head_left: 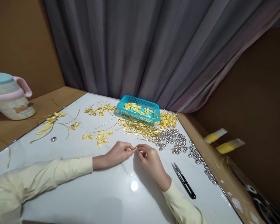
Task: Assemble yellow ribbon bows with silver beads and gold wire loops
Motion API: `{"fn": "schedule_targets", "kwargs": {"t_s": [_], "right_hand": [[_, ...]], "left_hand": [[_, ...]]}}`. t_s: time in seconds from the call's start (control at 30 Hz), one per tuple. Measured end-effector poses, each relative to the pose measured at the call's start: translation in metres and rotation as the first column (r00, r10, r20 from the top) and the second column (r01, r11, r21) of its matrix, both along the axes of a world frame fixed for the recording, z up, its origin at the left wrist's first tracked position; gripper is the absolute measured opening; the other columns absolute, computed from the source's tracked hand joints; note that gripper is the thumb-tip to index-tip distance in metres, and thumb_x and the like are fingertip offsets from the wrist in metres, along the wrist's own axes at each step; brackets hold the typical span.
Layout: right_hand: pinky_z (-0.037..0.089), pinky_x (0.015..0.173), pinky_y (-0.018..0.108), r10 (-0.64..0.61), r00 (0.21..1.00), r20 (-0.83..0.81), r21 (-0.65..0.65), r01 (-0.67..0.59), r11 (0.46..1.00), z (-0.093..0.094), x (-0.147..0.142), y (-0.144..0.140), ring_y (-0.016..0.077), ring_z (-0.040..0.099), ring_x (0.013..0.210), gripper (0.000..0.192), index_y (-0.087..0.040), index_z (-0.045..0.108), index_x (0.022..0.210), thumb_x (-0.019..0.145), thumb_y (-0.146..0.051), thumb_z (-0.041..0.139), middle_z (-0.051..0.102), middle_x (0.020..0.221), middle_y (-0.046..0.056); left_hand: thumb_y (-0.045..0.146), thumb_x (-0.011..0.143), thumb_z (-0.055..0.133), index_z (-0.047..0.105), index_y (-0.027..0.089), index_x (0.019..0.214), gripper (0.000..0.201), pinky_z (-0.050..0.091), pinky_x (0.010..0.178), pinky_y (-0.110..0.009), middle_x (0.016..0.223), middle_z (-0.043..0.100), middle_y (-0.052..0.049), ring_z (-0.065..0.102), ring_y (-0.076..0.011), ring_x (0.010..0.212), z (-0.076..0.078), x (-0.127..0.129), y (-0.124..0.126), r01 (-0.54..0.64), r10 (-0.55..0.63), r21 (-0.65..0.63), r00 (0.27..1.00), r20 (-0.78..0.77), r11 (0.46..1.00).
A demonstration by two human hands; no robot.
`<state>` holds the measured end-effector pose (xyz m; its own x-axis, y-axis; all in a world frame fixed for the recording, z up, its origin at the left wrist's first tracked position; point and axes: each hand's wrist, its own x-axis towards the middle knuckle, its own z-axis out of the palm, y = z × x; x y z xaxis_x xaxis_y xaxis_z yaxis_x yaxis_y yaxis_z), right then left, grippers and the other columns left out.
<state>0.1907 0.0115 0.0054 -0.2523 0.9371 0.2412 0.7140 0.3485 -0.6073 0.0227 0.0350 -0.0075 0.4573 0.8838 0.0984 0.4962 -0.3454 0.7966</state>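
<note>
We rest both forearms on the white table point(84, 193), cream sleeves drawn to the wrists, and bring our hands together in front of us. Our left hand point(118, 153) lies knuckles up with its fingertips pressed together, pinching one end of a small gold piece point(135, 149); our right hand point(151, 161) meets it from the other side, its fingertips pinching the same piece. The piece is thin and pale gold, too small to tell more. Just beyond our fingers lie gold wires point(142, 130) and silver beads point(175, 140); black snips point(184, 181) lie right of our right wrist.
</note>
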Motion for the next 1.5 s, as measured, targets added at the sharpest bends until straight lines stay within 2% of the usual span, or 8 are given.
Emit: {"fn": "schedule_targets", "kwargs": {"t_s": [0.2, 0.33, 0.4, 0.5, 0.63, 1.17, 1.5], "right_hand": [[0.048, 0.060, 0.025, -0.049, 0.997, -0.055, 0.009, 0.050, 0.999, -0.002, 0.003, 0.002, 0.0143, 0.062, 0.065, 0.023, -0.016, 0.070, 0.079, 0.079, -0.010, 0.048, 0.069, 0.096, 0.008], [0.050, 0.060, 0.023, -0.076, 0.991, -0.109, 0.001, 0.077, 0.997, -0.005, 0.006, 0.007, 0.0142, 0.063, 0.068, 0.018, -0.015, 0.070, 0.079, 0.078, -0.014, 0.051, 0.070, 0.094, 0.008], [0.050, 0.058, 0.022, -0.077, 0.989, -0.129, -0.006, 0.077, 0.997, -0.006, 0.007, 0.009, 0.0128, 0.062, 0.063, 0.016, -0.014, 0.070, 0.082, 0.078, -0.018, 0.054, 0.071, 0.092, 0.009], [0.049, 0.055, 0.022, -0.058, 0.988, -0.143, 0.001, 0.059, 0.998, -0.005, 0.006, 0.009, 0.0102, 0.058, 0.054, 0.019, -0.013, 0.069, 0.090, 0.078, -0.020, 0.056, 0.070, 0.094, 0.009], [0.049, 0.061, 0.023, -0.008, 0.992, -0.128, 0.033, 0.012, 0.999, -0.004, 0.003, 0.005, 0.0143, 0.062, 0.071, 0.022, -0.015, 0.069, 0.094, 0.079, -0.017, 0.053, 0.067, 0.102, 0.009], [0.041, 0.060, 0.022, 0.004, 1.000, -0.009, -0.054, -0.004, 0.999, -0.005, 0.003, 0.003, 0.0112, 0.053, 0.059, 0.017, -0.015, 0.069, 0.079, 0.080, -0.009, 0.054, 0.066, 0.083, 0.004], [0.040, 0.060, 0.023, -0.028, 0.999, 0.037, -0.092, 0.031, 0.995, -0.002, 0.000, 0.003, 0.0126, 0.054, 0.060, 0.014, -0.013, 0.065, 0.073, 0.077, -0.008, 0.053, 0.064, 0.076, 0.005]], "left_hand": [[0.037, 0.076, 0.055, 0.069, 0.010, 0.078, 0.031, 0.025, 0.043, -0.020, 0.050, 0.046, 0.004, 0.035, -0.0088, 0.046, 0.004, -0.001, 0.006, -0.039, 0.076, -0.243, 0.987, 0.145, 0.969], [0.041, 0.073, 0.058, 0.069, 0.009, 0.078, 0.034, 0.022, 0.044, -0.021, 0.049, 0.039, 0.006, 0.030, -0.0083, 0.046, 0.007, -0.001, 0.006, -0.041, 0.102, -0.306, 0.977, 0.185, 0.951], [0.041, 0.072, 0.058, 0.069, 0.009, 0.078, 0.034, 0.022, 0.045, -0.021, 0.049, 0.038, 0.006, 0.029, -0.0082, 0.047, 0.008, -0.001, 0.006, -0.043, 0.109, -0.314, 0.975, 0.194, 0.948], [0.041, 0.072, 0.059, 0.068, 0.010, 0.076, 0.033, 0.022, 0.045, -0.021, 0.049, 0.038, 0.006, 0.029, -0.0085, 0.047, 0.008, -0.001, 0.004, -0.045, 0.113, -0.314, 0.973, 0.201, 0.948], [0.039, 0.073, 0.059, 0.068, 0.010, 0.074, 0.030, 0.024, 0.047, -0.021, 0.051, 0.041, 0.005, 0.032, -0.0091, 0.049, 0.006, 0.000, 0.003, -0.046, 0.112, -0.298, 0.972, 0.206, 0.953], [0.036, 0.073, 0.057, 0.069, 0.011, 0.075, 0.028, 0.026, 0.047, -0.021, 0.050, 0.040, 0.005, 0.032, -0.0092, 0.049, 0.003, 0.001, 0.002, -0.060, 0.104, -0.240, 0.979, 0.175, 0.969], [0.032, 0.079, 0.053, 0.067, 0.012, 0.082, 0.025, 0.025, 0.047, -0.019, 0.048, 0.034, 0.008, 0.029, -0.0084, 0.048, -0.003, -0.001, 0.000, -0.024, 0.040, -0.119, 0.989, 0.141, 0.993]]}}
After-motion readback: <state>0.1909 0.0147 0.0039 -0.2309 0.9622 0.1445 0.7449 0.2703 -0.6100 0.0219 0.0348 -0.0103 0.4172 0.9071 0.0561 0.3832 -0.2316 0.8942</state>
